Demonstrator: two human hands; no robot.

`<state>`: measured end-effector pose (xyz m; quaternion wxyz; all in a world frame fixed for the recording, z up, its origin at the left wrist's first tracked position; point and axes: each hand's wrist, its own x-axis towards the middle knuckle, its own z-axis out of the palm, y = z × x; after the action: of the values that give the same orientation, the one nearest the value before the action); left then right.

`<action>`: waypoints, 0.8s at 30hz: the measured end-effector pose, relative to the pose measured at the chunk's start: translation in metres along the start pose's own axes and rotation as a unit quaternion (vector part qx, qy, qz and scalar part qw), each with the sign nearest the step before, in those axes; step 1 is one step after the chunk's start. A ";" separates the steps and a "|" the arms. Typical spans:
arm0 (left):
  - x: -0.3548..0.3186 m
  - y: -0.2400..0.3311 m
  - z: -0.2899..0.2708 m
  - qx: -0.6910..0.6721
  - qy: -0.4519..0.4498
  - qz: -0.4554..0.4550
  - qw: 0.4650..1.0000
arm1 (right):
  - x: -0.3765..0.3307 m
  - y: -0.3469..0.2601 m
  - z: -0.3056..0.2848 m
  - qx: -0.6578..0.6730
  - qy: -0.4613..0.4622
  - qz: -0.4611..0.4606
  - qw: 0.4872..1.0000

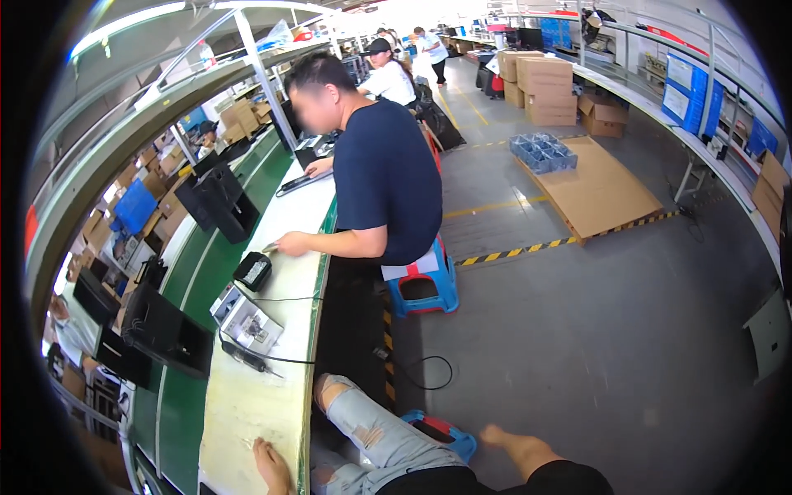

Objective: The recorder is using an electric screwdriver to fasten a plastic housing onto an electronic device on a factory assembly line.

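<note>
My left hand (pixel 271 466) rests on the pale bench top (pixel 247 404) at the lower edge, fingers loosely extended and nothing visible in them. My right hand (pixel 493 435) is down at my right side, near a blue and red stool (pixel 452 436); its fingers cannot be made out. Ahead of my left hand, a black pen-shaped electric screwdriver (pixel 244 355) with a cable lies on the bench. Beyond it stands a white and grey box-shaped device (pixel 247 320), then a black case (pixel 253 271).
A co-worker in a dark shirt (pixel 388 173) sits farther along the bench on a blue stool (pixel 425 289). Black monitors (pixel 165 330) line the green conveyor (pixel 181 388) at left. A cable (pixel 437 371) loops on the floor. Cardboard (pixel 598 186) and cartons (pixel 544 87) stand to the right.
</note>
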<state>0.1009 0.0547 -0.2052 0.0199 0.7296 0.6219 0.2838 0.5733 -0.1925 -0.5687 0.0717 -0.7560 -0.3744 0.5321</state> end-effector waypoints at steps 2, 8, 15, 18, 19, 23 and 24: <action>-0.043 -0.013 -0.015 -0.009 -0.023 0.047 0.999 | -0.002 0.015 0.001 -0.160 -0.111 -0.119 0.974; -0.111 -0.004 -0.095 0.084 -0.186 0.101 0.974 | 0.071 0.084 0.117 -0.106 -0.047 -0.122 0.986; -0.096 -0.006 -0.089 0.111 -0.155 0.103 0.976 | 0.108 0.000 0.061 -0.043 -0.005 -0.015 0.999; -0.109 0.001 -0.102 0.146 -0.162 0.069 0.974 | 0.087 -0.088 -0.019 0.098 0.004 -0.045 0.994; -0.108 0.004 -0.108 0.131 -0.187 0.088 0.970 | 0.092 -0.100 -0.035 0.192 0.006 -0.028 0.981; -0.126 -0.001 -0.135 0.148 -0.273 0.127 0.942 | 0.101 -0.127 -0.065 0.202 0.015 -0.029 0.979; -0.131 -0.005 -0.138 0.161 -0.305 0.152 0.926 | 0.101 -0.124 -0.065 0.163 0.010 -0.041 0.986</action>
<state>0.0270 -0.1087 -0.1427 0.0479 0.8601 0.5046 -0.0571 0.5838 -0.0213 -0.5541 0.2195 -0.7233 -0.3126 0.5753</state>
